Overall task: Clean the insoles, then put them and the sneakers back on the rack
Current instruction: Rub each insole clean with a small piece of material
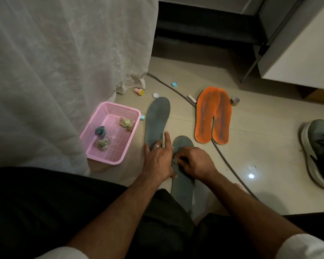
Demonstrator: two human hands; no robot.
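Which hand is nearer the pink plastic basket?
Left. The left hand rests on the grey insoles just right of the pink plastic basket; the right hand lies farther right, pinching a small wad on the nearer grey insole.

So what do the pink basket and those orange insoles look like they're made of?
The pink basket looks like moulded plastic: stiff walls, smooth rim, a regular grid of small holes. The orange insoles look like soft foam with a matte, possibly fabric-covered top: thin, no shine, darker worn streaks down the middle. The exact covering cannot be told from here.
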